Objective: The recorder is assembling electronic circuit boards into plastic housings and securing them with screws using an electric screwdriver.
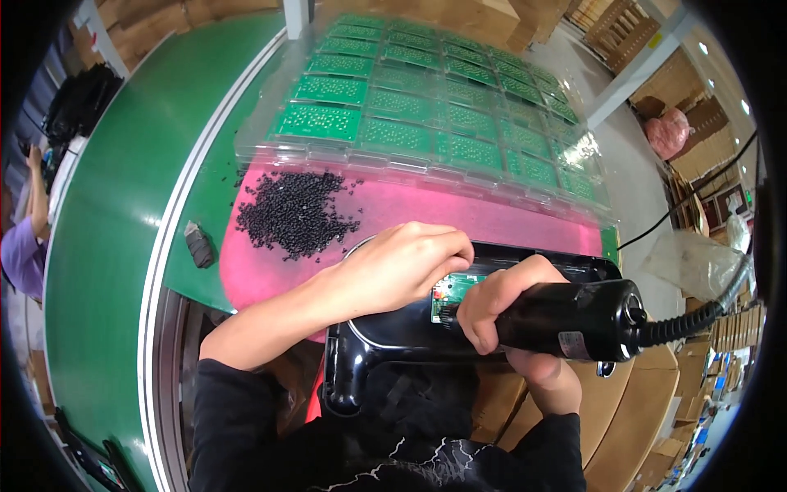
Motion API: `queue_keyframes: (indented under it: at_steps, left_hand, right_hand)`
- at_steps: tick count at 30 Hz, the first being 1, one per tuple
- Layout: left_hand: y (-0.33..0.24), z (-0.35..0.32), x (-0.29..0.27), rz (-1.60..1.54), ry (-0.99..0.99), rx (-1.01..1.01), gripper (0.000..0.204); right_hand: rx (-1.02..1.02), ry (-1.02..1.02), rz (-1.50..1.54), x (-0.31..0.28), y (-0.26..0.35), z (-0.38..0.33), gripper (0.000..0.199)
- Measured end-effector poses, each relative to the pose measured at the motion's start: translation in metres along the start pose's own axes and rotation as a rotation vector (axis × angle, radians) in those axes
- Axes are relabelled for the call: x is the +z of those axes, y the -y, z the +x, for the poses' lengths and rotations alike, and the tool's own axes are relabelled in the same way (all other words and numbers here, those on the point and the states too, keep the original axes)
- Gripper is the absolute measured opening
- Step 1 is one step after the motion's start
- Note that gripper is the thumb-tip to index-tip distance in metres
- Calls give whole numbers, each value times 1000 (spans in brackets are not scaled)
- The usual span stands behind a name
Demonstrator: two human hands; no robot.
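A black electric screwdriver (566,320) lies almost level in my right hand (512,303), its thick ribbed cable leaving to the right. The front end of the tool points at a small green circuit board (447,297) set in a glossy black plastic housing (385,361) on my lap. My left hand (414,261) rests over the housing, fingers curled and pinched at the board's upper edge. What those fingers hold, if anything, is hidden. Part of the board is covered by both hands, and the tool's tip cannot be made out clearly.
Beyond the housing, a heap of small black pieces (297,211) lies on a pink mat (393,209). Clear trays (459,168) of green circuit boards stand behind it. A dark wrapped object (198,244) sits left, beside the green conveyor belt (106,246). A person in purple (26,254) is far left.
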State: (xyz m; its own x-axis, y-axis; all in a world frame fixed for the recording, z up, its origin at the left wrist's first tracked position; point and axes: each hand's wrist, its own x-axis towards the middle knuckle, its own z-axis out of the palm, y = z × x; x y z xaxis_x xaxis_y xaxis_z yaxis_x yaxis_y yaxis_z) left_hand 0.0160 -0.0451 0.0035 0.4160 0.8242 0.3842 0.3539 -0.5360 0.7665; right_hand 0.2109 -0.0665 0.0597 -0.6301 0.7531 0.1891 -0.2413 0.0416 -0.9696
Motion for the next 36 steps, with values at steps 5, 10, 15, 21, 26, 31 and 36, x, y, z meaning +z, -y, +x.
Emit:
queue_keyframes:
  at_steps: [5,10,15,21,26,31,36]
  left_hand:
    - [1,-3,-6,74,216,-71,15]
    - [1,-3,-3,62,240,137,14]
    - [-6,2,-8,-39,259,102,14]
    - [-10,-1,-7,10,234,131,18]
    - [-10,-3,-5,-164,314,15,28]
    - [-9,2,-2,145,338,-34,65]
    - [-3,0,-2,232,403,-27,64]
  right_hand:
    - [-247,110,93,-12,-6,0,63]
    - [-643,-18,130,-10,9,6,61]
    - [-664,-90,165,-14,18,1,59]
    - [-678,-73,170,-19,14,-2,58]
    - [-745,-97,172,-24,14,-7,58]
    - [-516,-148,21,-56,16,-22,68]
    - [-339,-393,-48,-48,6,-29,70]
